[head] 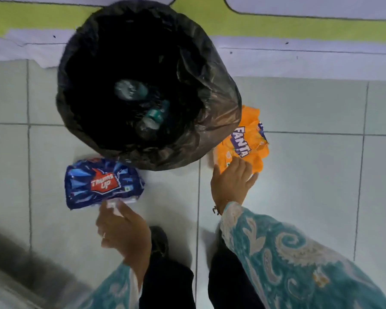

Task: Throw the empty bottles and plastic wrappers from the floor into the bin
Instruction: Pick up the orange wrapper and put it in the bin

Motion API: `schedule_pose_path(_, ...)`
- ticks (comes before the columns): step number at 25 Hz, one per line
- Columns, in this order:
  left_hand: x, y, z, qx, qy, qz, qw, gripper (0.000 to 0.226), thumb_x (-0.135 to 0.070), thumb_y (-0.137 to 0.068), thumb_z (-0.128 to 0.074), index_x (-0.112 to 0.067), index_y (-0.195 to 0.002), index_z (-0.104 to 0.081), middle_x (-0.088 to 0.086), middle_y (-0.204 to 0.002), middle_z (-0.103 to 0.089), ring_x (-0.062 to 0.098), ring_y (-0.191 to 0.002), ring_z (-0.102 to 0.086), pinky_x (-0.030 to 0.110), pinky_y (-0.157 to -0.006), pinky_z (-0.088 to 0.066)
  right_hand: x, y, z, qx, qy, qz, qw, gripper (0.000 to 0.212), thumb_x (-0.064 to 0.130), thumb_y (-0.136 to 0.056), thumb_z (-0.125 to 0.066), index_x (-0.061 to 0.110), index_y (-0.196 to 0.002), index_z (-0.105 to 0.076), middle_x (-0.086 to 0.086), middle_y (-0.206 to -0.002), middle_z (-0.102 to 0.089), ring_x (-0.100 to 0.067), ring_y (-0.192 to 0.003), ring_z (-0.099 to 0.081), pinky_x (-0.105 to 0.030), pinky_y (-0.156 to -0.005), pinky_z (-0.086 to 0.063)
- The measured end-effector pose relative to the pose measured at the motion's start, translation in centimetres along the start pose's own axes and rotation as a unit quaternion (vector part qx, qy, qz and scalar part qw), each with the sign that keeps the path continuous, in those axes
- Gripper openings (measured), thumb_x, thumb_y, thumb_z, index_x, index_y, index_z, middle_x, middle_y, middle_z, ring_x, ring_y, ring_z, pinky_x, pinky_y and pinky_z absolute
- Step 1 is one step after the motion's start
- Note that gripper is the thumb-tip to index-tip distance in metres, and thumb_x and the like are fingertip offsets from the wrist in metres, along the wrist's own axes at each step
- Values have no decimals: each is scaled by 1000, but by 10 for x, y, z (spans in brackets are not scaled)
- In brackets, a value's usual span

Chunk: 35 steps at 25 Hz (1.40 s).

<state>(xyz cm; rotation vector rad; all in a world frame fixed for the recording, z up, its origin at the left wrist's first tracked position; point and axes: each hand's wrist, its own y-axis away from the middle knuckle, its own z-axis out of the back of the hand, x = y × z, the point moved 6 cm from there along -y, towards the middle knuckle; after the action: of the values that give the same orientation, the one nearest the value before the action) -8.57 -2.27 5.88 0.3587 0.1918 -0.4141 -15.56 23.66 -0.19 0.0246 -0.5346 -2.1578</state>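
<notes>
A bin lined with a black bag (212, 90) stands on the tiled floor, with two clear plastic bottles (152, 118) lying inside. A blue Thums Up wrapper (103, 182) is just below the bin's left side; my left hand (125, 233) pinches its lower edge. An orange Fanta wrapper (243, 141) sits by the bin's right side, and my right hand (231, 181) grips its lower end.
Pale floor tiles (310, 175) surround the bin. A wall with a green and white painted band (276, 25) runs behind it. My dark shoe (158, 241) stands between my arms. A grey ledge (20, 275) lies at the lower left.
</notes>
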Motion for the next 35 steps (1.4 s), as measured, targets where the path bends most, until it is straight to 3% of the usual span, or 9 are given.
schedule_pose_path(5, 4, 42, -118, 227, -187, -266, 918, 47, -37, -96, -40, -8, -133, -43, 20, -133, -54, 36, -119, -50, 51, -99, -36, 16, -65, -74, 74, 67, 121, 988, 66, 33, -94, -49, 0, -143, -19, -21, -154, -22, -36, -143, -15, -52, -117, -14)
schedule_pose_path(8, -17, 50, -165, 242, -193, -330, 892, 47, -33, -97, -41, -8, -136, -39, 16, -139, -50, 29, -126, -45, 44, -104, -31, 14, -95, -106, 90, 84, 86, 989, 64, 23, -98, -46, -2, -144, -9, -24, -155, -16, -39, -142, -16, -50, -115, -22)
schedule_pose_path(13, -33, 49, -190, 250, -220, -391, 858, 46, -36, -98, -38, -10, -135, -37, 13, -139, -49, 28, -127, -45, 43, -106, -30, -10, -83, -116, 117, 40, 32, 992, 55, 2, -97, -36, -4, -144, -9, -25, -146, -35, -38, -132, -37, -45, -103, -40)
schedule_pose_path(16, -38, 56, -165, 249, -248, -465, 813, 44, -33, -95, -46, -7, -131, -43, 15, -134, -55, 30, -122, -50, 46, -104, -35, -21, -43, -92, 138, -42, -5, 989, 58, -2, -91, -44, 2, -142, -17, -24, -123, -58, -38, -107, -59, -43, -80, -50)
schedule_pose_path(20, -47, 72, -97, 225, -240, -575, 749, 43, -32, -90, -49, -1, -119, -55, 20, -121, -64, 33, -110, -61, 50, -96, -45, -13, 1, -37, 102, -187, -97, 972, 60, -3, -85, -47, 8, -140, -25, -23, -115, -63, -42, -94, -62, -40, -69, -46)
schedule_pose_path(24, -56, 67, -20, 187, -234, -556, 775, 47, -41, -89, -38, -5, -115, -54, 21, -112, -66, 38, -102, -61, 51, -91, -47, 19, 15, 41, -18, -328, -124, 936, 58, -2, -89, -44, 13, -142, -27, -16, -120, -63, -38, -106, -58, -47, -89, -47)
schedule_pose_path(27, -78, 49, 40, 114, -187, -543, 810, 52, -47, -95, -28, -4, -114, -51, 24, -110, -63, 40, -99, -58, 51, -88, -44, 49, 35, 105, -117, -323, -88, 935, 51, 0, -93, -45, 9, -141, -31, -12, -143, -45, -32, -133, -38, -58, -113, -14)
schedule_pose_path(31, -127, 25, 95, 26, -102, -533, 840, 49, -37, -92, -38, 3, -118, -52, 27, -123, -57, 44, -109, -54, 54, -93, -39, 113, 67, 162, -158, -293, 114, 936, 54, -3, -83, -49, -1, -136, -37, -20, -146, -37, -36, -140, -24, -61, -112, -4)
schedule_pose_path(35, -138, -11, 120, -24, -7, -452, 891, 47, -33, -91, -42, 2, -121, -50, 24, -129, -54, 41, -117, -50, 54, -98, -35, 189, 87, 161, -105, -262, 309, 908, 51, -1, -88, -51, 0, -137, -38, -20, -142, -44, -37, -135, -32, -65, -110, -21)
